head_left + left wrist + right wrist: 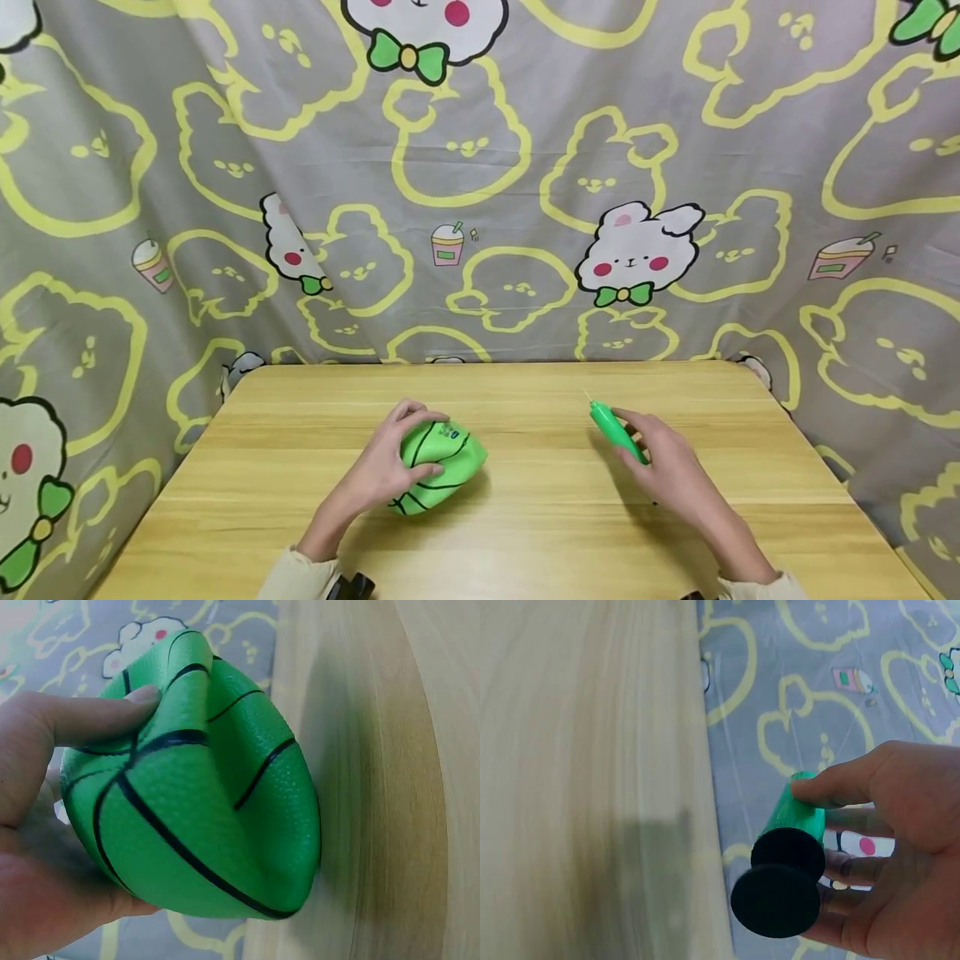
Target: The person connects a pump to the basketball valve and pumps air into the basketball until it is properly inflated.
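A green ball [450,467] with black basketball lines is partly deflated, its side caved in with a deep fold. My left hand [393,454] grips it from the left, thumb and fingers spread round it, low over the table. The fold [247,765] faces the camera in the left wrist view. In my right hand [663,458] is a small green ball pump [615,429], held tilted with its thin needle [587,395] pointing up and away. The pump's round black handle [776,900] shows in the right wrist view. Ball and pump are well apart.
A light wooden table [525,533] lies under both hands. Behind it and at both sides hangs a grey cloth [510,183] with yellow animal outlines and white rabbit faces, meeting the table's back edge.
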Demonstrator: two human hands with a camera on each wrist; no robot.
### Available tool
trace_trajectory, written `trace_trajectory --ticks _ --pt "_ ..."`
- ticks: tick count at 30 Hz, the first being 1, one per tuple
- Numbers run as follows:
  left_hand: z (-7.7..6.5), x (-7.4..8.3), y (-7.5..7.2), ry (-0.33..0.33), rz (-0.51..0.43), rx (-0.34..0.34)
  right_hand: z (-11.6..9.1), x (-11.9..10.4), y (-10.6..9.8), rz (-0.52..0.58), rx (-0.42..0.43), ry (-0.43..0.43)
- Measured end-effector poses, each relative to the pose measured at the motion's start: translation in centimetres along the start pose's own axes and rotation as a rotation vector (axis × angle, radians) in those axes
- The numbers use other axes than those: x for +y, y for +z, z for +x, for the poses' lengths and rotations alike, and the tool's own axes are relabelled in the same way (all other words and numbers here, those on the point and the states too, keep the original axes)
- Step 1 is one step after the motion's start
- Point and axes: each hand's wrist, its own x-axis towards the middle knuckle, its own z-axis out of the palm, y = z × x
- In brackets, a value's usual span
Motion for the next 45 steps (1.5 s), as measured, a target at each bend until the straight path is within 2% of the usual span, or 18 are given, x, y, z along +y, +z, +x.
trace_trajectory --ticks 4,9,14,20,26,29,33,37,41,45 --pt "0.1 0.5 0.7 0.025 0.016 0.001 -0.2 -1.2 0.4 0.066 0.042 -0.084" --pt "0.2 1.3 1.8 0.020 0.066 -0.007 -0.2 -2.9 0.9 0.172 0.034 -0.149" --pt "0.1 1.9 2.4 0.023 0.174 0.017 -0.1 -4.2 1.3 0.158 0.032 -0.203" --pt "0.1 2.4 2.5 0.077 0.278 0.012 -0.4 -5.2 1.3 0.118 0.048 -0.268" --pt "0.2 2.5 2.6 0.128 0.293 0.019 -0.8 -5.9 1.6 0.122 0.055 -0.289" --pt "0.1 2.6 2.8 0.125 0.302 0.019 -0.9 -6.1 1.9 0.141 0.035 -0.288" --pt "0.0 2.5 3.0 0.104 0.347 0.093 -1.1 -6.5 1.9 0.150 0.031 -0.296" --pt "0.0 2.3 3.1 0.106 0.370 0.178 -1.3 -7.0 1.8 0.095 0.073 -0.327" --pt "0.0 2.2 3.3 0.107 0.343 0.199 -1.3 -7.3 1.8 0.021 0.132 -0.383" --pt "-0.1 2.2 3.4 0.103 0.302 0.227 -1.2 -7.6 2.0 -0.024 0.149 -0.403"
